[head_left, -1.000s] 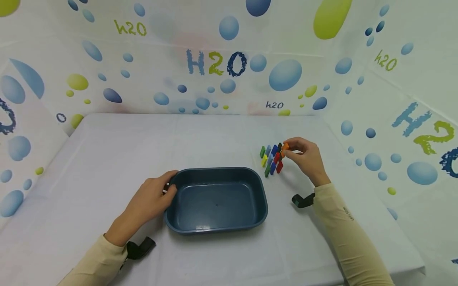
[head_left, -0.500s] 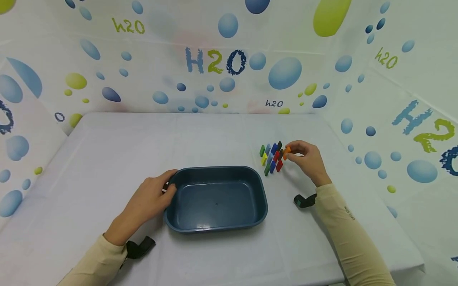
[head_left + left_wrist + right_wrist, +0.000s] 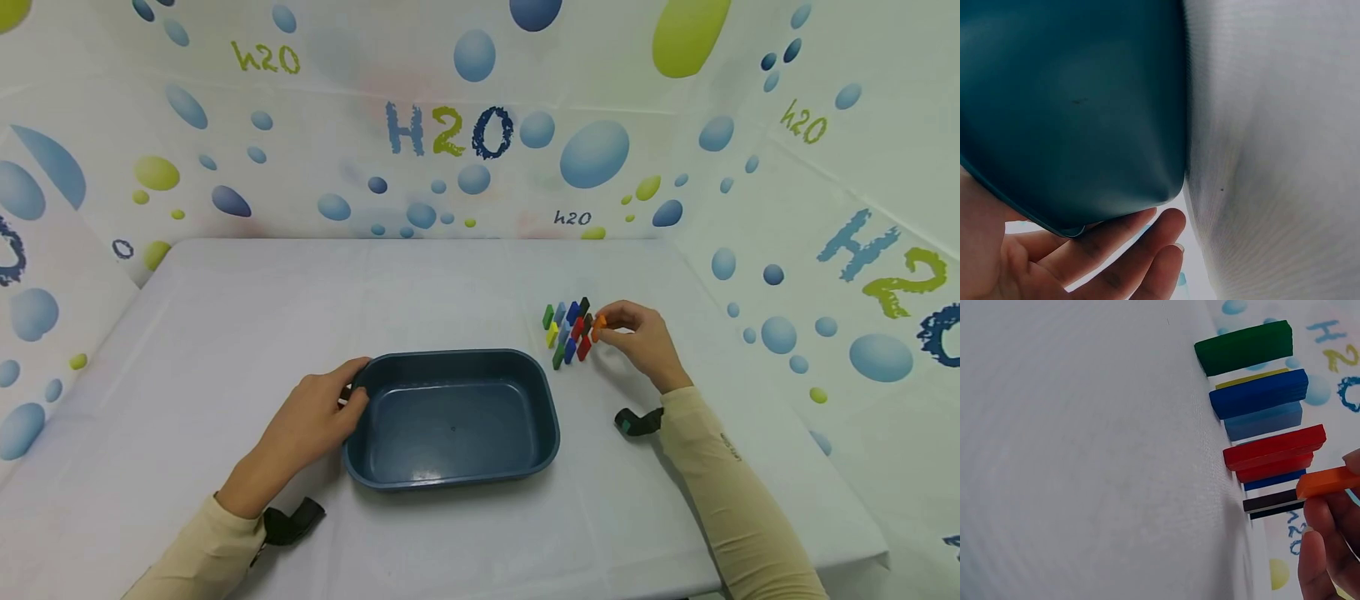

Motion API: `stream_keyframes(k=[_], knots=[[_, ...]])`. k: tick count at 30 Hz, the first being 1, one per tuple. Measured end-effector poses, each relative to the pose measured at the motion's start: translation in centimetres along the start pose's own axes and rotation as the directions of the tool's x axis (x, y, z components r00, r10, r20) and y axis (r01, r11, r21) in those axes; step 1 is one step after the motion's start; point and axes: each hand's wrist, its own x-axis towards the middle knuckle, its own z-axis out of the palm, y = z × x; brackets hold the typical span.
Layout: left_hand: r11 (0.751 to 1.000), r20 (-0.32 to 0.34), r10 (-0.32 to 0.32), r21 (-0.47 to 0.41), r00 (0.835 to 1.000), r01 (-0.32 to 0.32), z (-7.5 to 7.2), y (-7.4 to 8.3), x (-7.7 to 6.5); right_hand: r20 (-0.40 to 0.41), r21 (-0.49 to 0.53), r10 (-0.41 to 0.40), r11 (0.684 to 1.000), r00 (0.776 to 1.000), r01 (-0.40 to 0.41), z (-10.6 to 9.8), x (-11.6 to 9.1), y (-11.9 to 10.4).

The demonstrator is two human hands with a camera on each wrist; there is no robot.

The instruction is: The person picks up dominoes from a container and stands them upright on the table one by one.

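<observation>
My right hand [image 3: 641,337] pinches an orange domino [image 3: 599,327] between thumb and fingers, at the right end of a cluster of standing dominoes. In the right wrist view, this orange domino [image 3: 1329,482] is held off the tablecloth, beside a dark brown domino [image 3: 1270,500]. Green, yellow, light blue, blue, red and black dominoes stand upright in short slanted rows, among them a red domino [image 3: 584,348] and a green one [image 3: 548,317]. My left hand [image 3: 311,425] grips the left rim of a dark blue plastic tub [image 3: 453,482], its fingers [image 3: 1110,250] against the outer wall.
A white cloth [image 3: 420,292] covers the table. The tub stands in front of the dominoes, its back right corner close to them. Behind and at the sides hangs a printed sheet [image 3: 480,50] with drops and lettering. A black wrist mount [image 3: 637,422] hangs below the right forearm.
My right hand has shifted slightly toward me, with the orange domino lower and nearer the front than before. My left hand and the tub have stayed in place.
</observation>
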Motion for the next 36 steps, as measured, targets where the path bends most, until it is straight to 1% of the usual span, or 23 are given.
stream_keyframes(k=[8, 16, 27, 36], knots=[[1.0, -0.004, 0.0, 0.014, 1.0, 0.0, 0.0, -0.1, 0.1, 0.016, -0.009, 0.021, 1.0, 1.0, -0.021, 0.1, 0.1, 0.4], [1.0, 0.0, 0.006, 0.006, 1.0, -0.006, 0.0, -0.1, 0.1, 0.031, -0.017, 0.036, 0.999, 0.999, -0.035, 0.2, 0.1, 0.6], [1.0, 0.004, 0.006, 0.014, 1.0, -0.006, -0.2, 0.0, 0.1, 0.063, -0.035, 0.092, 0.995, 0.994, -0.09, 0.3, 0.1, 1.0], [1.0, 0.002, 0.003, 0.019, 1.0, -0.003, -0.2, 0.1, 0.1, 0.085, -0.054, 0.091, 0.995, 0.992, -0.087, 0.4, 0.1, 1.2]])
